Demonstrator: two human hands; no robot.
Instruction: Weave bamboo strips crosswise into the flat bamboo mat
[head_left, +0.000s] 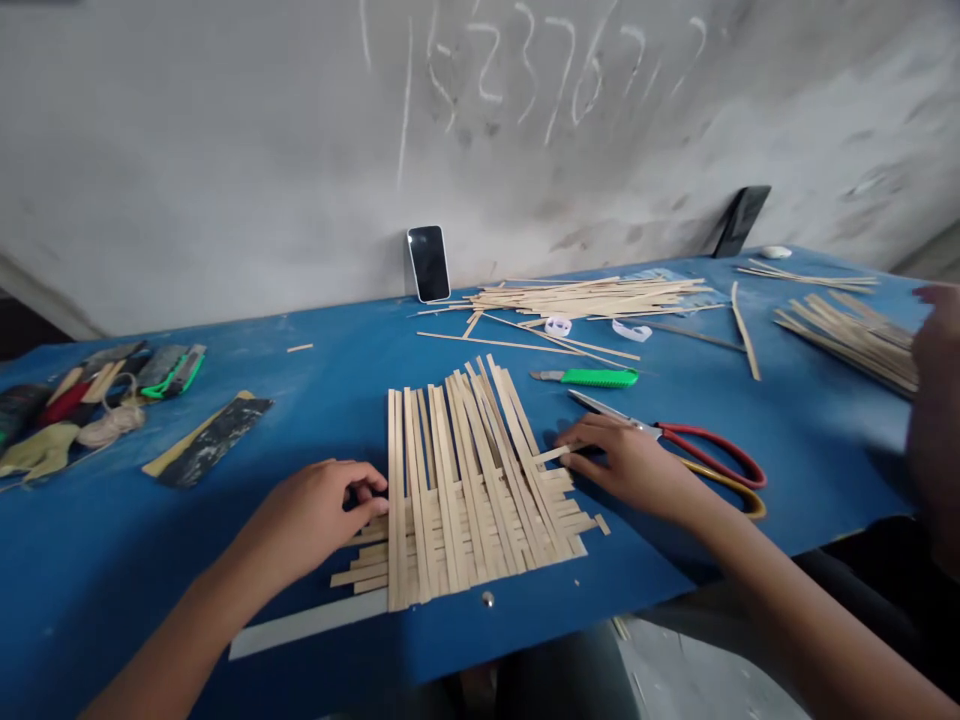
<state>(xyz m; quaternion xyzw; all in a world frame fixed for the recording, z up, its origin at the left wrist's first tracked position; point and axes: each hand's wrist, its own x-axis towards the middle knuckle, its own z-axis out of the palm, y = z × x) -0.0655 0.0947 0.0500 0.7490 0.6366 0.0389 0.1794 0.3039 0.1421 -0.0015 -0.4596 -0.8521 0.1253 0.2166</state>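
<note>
**HAND POSITIONS AT THE WEAVE**

The weave of thin wooden strips (465,490) lies flat on the blue table (135,600) at my 12 o'clock, between both hands: at 3 o'clock from my left hand (319,510) and at 9 o'clock from my right hand (622,465).

Left hand: fingers curled, fingertips (367,500) on the left edge of the weave. I cannot tell whether they grip it.

Right hand: fingers extended at the right edge of the weave, lying across a loose strip (551,455). I cannot tell whether it is pinched or only pressed.

Red-handled scissors (709,450) lie at 3 o'clock from the right hand, blades just beside its fingers. A green-handled utility knife (600,377) lies at 12 o'clock from it. Farther out at 12 o'clock are a pile of strips (592,297) and a smartphone (429,263) propped against the wall (225,150). Another person's hand (934,400) shows at the far 3 o'clock edge.
</note>
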